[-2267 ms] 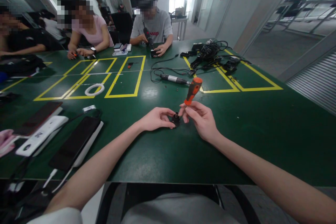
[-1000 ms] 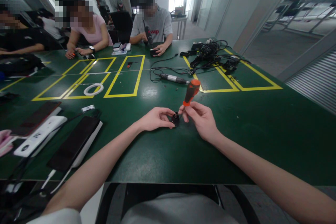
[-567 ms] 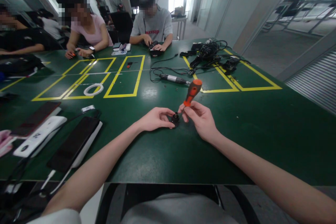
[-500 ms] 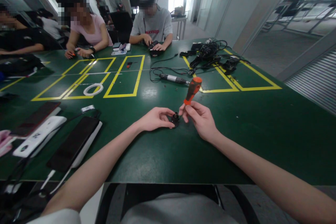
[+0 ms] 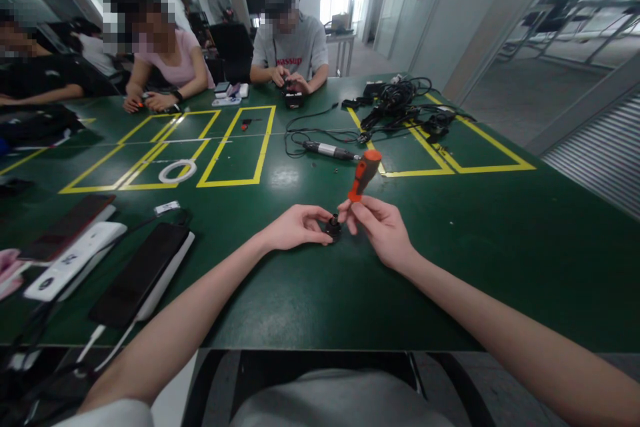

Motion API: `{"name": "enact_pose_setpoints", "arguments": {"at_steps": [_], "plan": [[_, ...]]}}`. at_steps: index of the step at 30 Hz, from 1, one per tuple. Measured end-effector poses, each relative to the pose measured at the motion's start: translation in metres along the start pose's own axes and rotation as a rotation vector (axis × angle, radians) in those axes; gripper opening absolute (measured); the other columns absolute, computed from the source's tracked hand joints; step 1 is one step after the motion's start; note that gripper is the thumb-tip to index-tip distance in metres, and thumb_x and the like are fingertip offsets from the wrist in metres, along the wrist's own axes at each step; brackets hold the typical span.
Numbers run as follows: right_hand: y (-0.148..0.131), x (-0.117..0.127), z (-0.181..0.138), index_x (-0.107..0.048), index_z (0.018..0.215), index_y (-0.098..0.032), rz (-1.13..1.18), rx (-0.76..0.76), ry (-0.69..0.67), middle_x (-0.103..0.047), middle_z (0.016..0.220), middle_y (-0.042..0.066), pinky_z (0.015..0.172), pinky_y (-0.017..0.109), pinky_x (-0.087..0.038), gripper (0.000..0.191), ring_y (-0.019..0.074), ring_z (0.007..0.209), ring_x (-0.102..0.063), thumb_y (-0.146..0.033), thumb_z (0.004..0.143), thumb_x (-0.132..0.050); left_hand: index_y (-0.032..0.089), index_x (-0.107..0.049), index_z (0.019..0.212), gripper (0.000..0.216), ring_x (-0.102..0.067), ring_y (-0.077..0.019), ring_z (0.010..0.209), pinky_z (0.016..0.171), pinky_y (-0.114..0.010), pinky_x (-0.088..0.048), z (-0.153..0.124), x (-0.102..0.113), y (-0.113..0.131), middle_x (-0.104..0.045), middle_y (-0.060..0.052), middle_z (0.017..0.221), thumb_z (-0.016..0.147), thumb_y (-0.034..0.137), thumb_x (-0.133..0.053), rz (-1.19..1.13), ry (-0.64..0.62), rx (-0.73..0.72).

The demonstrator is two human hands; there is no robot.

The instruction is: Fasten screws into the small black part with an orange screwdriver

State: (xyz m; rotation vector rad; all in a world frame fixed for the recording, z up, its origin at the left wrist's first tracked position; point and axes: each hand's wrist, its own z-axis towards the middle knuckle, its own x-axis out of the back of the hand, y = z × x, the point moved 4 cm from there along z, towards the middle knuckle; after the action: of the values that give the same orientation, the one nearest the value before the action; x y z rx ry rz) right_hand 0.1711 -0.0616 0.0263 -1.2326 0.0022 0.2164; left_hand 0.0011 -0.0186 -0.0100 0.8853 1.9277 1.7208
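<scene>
A small black round part [image 5: 333, 227] sits on the green table [image 5: 475, 260] in front of me. My left hand [image 5: 295, 227] pinches it from the left, fingers closed on it. My right hand [image 5: 381, 227] grips a screwdriver with an orange and black handle [image 5: 364, 175]. The screwdriver stands tilted to the right, its tip down on the black part. Its shaft is mostly hidden by my fingers.
Phones and a white device [image 5: 75, 259] lie at the near left. Farther off are a white tape ring [image 5: 178, 171], an electric screwdriver [image 5: 327, 149] and a tangle of cables [image 5: 400, 103]. Yellow tape boxes mark the table. Three people sit at the far side, hands on small things.
My hands stay on the black part while the screwdriver handle wobbles slightly. The person in the grey shirt has put down a dark tool and brought both hands together.
</scene>
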Motion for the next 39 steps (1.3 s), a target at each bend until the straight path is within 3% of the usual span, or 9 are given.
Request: {"name": "enact_pose_setpoints", "arguments": {"at_steps": [5, 8, 11, 16, 19, 22, 28, 34, 39], "plan": [[0.0025, -0.0005, -0.0007, -0.064, 0.088, -0.022, 0.059, -0.008, -0.015, -0.068, 0.067, -0.001, 0.053, 0.028, -0.047, 0.037, 0.0118, 0.052, -0.054, -0.056, 0.085, -0.079, 0.01, -0.071, 0.105, 0.045, -0.068, -0.0109, 0.064, 0.064, -0.021, -0.047, -0.0005, 0.0006, 0.0, -0.073, 0.0, 0.072, 0.068, 0.025, -0.091, 0.02, 0.01, 0.015], [0.0001, 0.0005, -0.0003, -0.06, 0.083, -0.023, 0.01, -0.017, 0.021, -0.069, 0.067, -0.001, 0.053, 0.027, -0.047, 0.04, 0.0113, 0.051, -0.052, -0.056, 0.082, -0.082, 0.01, -0.072, 0.108, 0.046, -0.068, -0.0102, 0.064, 0.063, -0.021, -0.047, -0.0006, 0.0007, 0.0009, -0.075, -0.001, 0.077, 0.068, 0.023, -0.091, 0.02, 0.015, 0.013], [-0.0024, 0.0024, 0.0003, -0.066, 0.08, -0.022, -0.038, -0.009, 0.05, -0.071, 0.075, 0.001, 0.054, 0.028, -0.048, 0.037, 0.0108, 0.053, -0.051, -0.055, 0.081, -0.083, 0.01, -0.072, 0.107, 0.045, -0.068, -0.0099, 0.064, 0.064, -0.021, -0.048, -0.0002, -0.0002, 0.0016, -0.076, -0.002, 0.08, 0.068, 0.021, -0.09, 0.009, 0.006, 0.003], [0.0009, 0.0022, 0.0004, -0.072, 0.082, -0.021, 0.002, -0.014, -0.001, -0.07, 0.072, 0.002, 0.055, 0.03, -0.048, 0.038, 0.0123, 0.054, -0.053, -0.059, 0.087, -0.075, 0.01, -0.072, 0.107, 0.044, -0.068, -0.01, 0.063, 0.064, -0.021, -0.048, 0.0002, -0.0005, 0.0011, -0.075, -0.001, 0.077, 0.068, 0.02, -0.089, 0.014, 0.01, 0.003], [0.0034, 0.0019, 0.0002, -0.067, 0.09, -0.023, 0.035, -0.028, 0.009, -0.07, 0.068, 0.0, 0.053, 0.028, -0.047, 0.039, 0.0121, 0.051, -0.053, -0.059, 0.083, -0.08, 0.009, -0.071, 0.107, 0.044, -0.067, -0.0101, 0.063, 0.063, -0.02, -0.046, -0.0001, -0.0004, 0.0016, -0.074, -0.001, 0.073, 0.068, 0.021, -0.09, 0.033, 0.012, 0.008], [0.0033, 0.0023, 0.0004, -0.059, 0.085, -0.024, 0.03, -0.045, 0.048, -0.071, 0.066, -0.001, 0.052, 0.027, -0.048, 0.043, 0.0114, 0.049, -0.052, -0.06, 0.079, -0.083, 0.009, -0.071, 0.108, 0.044, -0.067, -0.0097, 0.063, 0.061, -0.019, -0.045, -0.0007, -0.0007, 0.0027, -0.074, 0.0, 0.071, 0.07, 0.021, -0.089, 0.041, 0.011, 0.01], [-0.0007, 0.0028, 0.0009, -0.069, 0.076, -0.021, -0.032, -0.023, 0.068, -0.07, 0.072, 0.001, 0.052, 0.029, -0.047, 0.042, 0.0107, 0.051, -0.051, -0.061, 0.078, -0.083, 0.01, -0.071, 0.106, 0.044, -0.067, -0.0099, 0.063, 0.06, -0.02, -0.047, -0.0006, -0.0011, 0.0021, -0.074, -0.001, 0.075, 0.067, 0.022, -0.09, 0.018, 0.01, 0.001], [-0.0005, 0.0005, -0.0006, -0.067, 0.085, -0.022, 0.02, -0.023, 0.03, -0.07, 0.067, 0.0, 0.053, 0.029, -0.049, 0.04, 0.0126, 0.051, -0.055, -0.059, 0.081, -0.081, 0.01, -0.071, 0.107, 0.045, -0.067, -0.0106, 0.064, 0.06, -0.02, -0.046, -0.001, 0.0002, 0.0017, -0.074, -0.001, 0.075, 0.068, 0.024, -0.09, 0.041, 0.015, 0.01], [-0.0011, 0.0026, 0.0002, -0.066, 0.081, -0.022, -0.018, -0.027, 0.072, -0.072, 0.07, 0.001, 0.053, 0.028, -0.049, 0.04, 0.0114, 0.051, -0.053, -0.057, 0.078, -0.085, 0.01, -0.071, 0.108, 0.046, -0.068, -0.0109, 0.065, 0.063, -0.021, -0.047, -0.001, -0.0006, 0.0023, -0.075, -0.002, 0.077, 0.068, 0.022, -0.09, 0.022, 0.004, 0.017]]}}
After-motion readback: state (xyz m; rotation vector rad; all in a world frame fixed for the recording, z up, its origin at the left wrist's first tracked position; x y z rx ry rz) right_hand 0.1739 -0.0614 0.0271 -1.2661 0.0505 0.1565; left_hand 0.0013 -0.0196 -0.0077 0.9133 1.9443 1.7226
